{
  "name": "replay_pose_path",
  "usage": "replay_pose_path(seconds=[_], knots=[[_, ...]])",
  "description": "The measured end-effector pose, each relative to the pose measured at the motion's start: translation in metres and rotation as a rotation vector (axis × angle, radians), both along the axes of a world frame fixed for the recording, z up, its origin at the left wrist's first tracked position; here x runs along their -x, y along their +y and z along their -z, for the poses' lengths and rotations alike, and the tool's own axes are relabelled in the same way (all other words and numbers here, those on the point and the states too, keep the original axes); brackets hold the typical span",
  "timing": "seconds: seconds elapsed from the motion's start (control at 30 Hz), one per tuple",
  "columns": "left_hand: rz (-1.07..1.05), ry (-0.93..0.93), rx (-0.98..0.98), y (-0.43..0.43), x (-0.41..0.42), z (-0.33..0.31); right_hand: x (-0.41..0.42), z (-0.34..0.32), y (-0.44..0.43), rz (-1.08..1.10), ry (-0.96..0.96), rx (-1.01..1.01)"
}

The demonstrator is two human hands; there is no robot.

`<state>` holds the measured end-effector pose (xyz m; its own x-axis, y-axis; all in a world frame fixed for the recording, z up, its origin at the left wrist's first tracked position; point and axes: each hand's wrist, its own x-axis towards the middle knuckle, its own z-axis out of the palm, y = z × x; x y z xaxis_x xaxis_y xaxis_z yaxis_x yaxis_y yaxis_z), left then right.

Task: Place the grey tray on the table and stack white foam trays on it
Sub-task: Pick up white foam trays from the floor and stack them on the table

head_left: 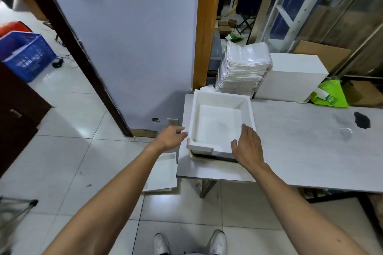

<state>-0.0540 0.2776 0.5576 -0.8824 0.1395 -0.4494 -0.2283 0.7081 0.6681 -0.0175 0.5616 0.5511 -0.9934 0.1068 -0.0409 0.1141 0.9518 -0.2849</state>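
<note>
Both arms reach forward over the tiled floor to the near left end of the desk (300, 141). Between the 2 hands sits 1 white foam tray (219, 122), open side up, resting on the grey tray (213, 156). Only a dark strip of the grey tray and its pale rim show, under the foam tray's near edge.

The left hand (173, 136) is at the foam tray's left wall. Its fingers (182, 133) are loosely curled with the tips right at the rim, gripping nothing. Whether they touch the foam I cannot tell. The right hand (247, 145) is over the tray's near right corner. Its fingers (247, 130) are straight and held close together, thumb set apart, pinching nothing. Contact with the rim is unclear.

Beyond the right fingers, past the tray's far edge, stands a wrapped stack (242, 68) of white foam trays. A white box (290, 76) stands just beside it and a green bag (329, 95) lies further right. Well to the left of the left fingers, a blue crate (27, 56) sits on the floor. Below that hand, a white sheet (161, 172) lies partly under the desk
</note>
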Motion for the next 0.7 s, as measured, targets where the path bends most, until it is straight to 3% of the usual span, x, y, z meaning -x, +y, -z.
replay_pose_path(seconds=[0.33,0.7], knots=[[-0.201,0.151,-0.029,-0.061,-0.016,-0.017,0.013,-0.021,-0.087,-0.201,0.055,0.072],[-0.284,0.155,0.098,-0.137,-0.043,0.013,0.023,0.000,-0.197,-0.459,0.005,0.024]])
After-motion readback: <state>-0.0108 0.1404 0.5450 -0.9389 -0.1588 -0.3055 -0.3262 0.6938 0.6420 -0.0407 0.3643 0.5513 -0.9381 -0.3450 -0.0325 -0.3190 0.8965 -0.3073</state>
